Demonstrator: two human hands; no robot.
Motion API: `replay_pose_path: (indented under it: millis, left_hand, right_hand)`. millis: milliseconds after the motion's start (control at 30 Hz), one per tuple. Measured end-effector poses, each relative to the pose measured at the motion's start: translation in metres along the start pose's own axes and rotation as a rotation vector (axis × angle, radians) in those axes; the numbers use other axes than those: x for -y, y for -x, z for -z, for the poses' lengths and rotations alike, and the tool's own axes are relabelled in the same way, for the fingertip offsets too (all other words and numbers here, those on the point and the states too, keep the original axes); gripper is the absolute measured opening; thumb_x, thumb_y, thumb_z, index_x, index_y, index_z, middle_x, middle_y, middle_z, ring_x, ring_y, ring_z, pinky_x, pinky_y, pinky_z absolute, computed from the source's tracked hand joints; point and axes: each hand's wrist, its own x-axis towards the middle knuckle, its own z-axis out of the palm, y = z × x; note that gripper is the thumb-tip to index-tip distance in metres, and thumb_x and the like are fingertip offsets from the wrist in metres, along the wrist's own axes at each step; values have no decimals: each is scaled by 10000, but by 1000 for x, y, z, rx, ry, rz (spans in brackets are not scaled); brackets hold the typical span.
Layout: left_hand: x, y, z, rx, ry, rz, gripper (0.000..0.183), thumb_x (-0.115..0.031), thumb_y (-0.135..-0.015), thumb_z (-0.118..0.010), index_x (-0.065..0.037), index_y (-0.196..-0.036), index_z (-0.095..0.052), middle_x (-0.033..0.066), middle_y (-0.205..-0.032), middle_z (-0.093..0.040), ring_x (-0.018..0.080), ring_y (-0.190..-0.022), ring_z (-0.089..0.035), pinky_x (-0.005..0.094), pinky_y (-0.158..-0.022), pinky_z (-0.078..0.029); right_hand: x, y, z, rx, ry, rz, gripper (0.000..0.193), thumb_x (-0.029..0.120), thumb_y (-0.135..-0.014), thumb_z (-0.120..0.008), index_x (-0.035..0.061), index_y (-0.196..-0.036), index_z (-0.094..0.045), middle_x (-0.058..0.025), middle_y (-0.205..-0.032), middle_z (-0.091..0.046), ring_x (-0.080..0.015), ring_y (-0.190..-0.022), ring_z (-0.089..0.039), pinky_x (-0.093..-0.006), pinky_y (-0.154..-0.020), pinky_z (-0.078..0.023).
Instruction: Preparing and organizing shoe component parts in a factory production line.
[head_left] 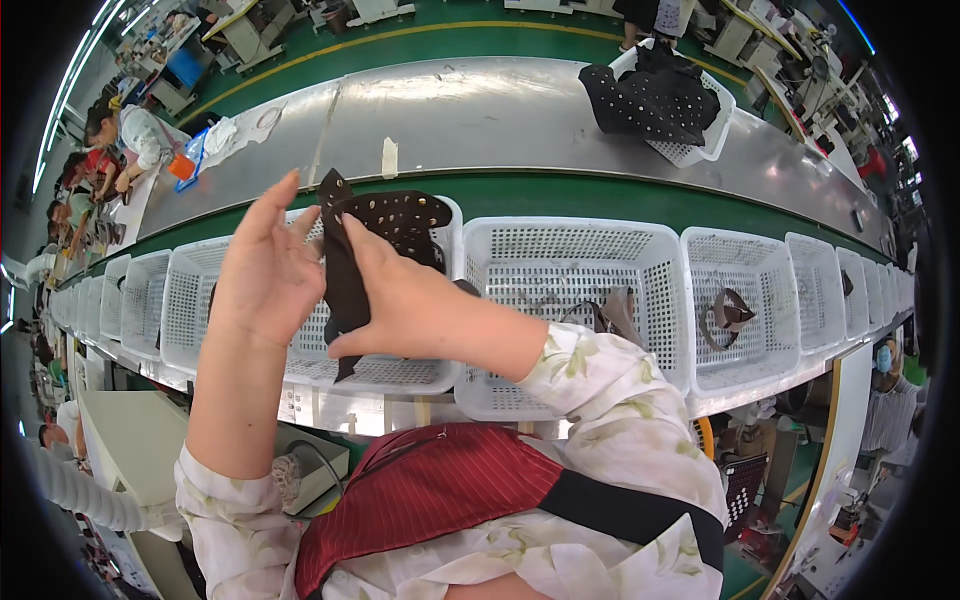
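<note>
- Fingers of the right hand [410, 295] are clamped on a dark piece [345, 290]
- Left hand's [265, 275] are spread loose
- Piece's pointed lengthwise straight ahead, between both, right's closer tbh

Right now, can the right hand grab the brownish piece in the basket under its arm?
Probably not: the right hand is holding the dark gold-dotted piece. Otherwise, the open-topped basket seems to leave the brownish piece within reach.
</note>
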Motion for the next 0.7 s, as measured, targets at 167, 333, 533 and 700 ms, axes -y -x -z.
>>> replay_pose_path:
  millis: [167, 333, 533, 700]
  left_hand:
    - [0, -17, -7, -112, -4, -41, 616, -273, -807, -635, -125, -1332, -349, 187, -1239, -384, 267, -1054, -472, 393, -914, -410]
    - [-23, -16, -19, -116, -162, -84, 588, -302, -837, -591, -136, -1352, -360, 148, -1363, -299, 276, -1232, -336, 609, -919, -324]
    - [-61, -1, -17, 79, -342, -337, 640, -314, -887, -519, -122, -1432, -244, 146, -1423, -262, 266, -1280, -332, 523, -921, -406]
    - [-50, 15, 13, 0, -452, -395, 626, -298, -899, -504, -104, -1430, -235, 142, -1435, -262, 244, -1271, -352, 434, -920, -453]
  right_hand:
    - [-22, -16, -8, -69, 20, 19, 851, 106, -687, -682, -74, -1349, -179, -304, -1219, -443, -414, -1039, -535, -426, -872, -458]
    - [-48, -49, 24, -136, -281, -40, 456, -28, -719, -503, -20, -1174, -504, -189, -1010, -616, -291, -943, -602, -345, -824, -466]
    - [-57, -90, 141, -483, -346, -238, 415, 101, -701, -553, 13, -1106, -547, -155, -965, -630, -269, -864, -613, -370, -767, -486]
    - [-107, -71, 282, -1038, -558, 118, 350, 13, -704, -651, -2, -1034, -534, -119, -886, -623, -246, -793, -630, -368, -665, -544]
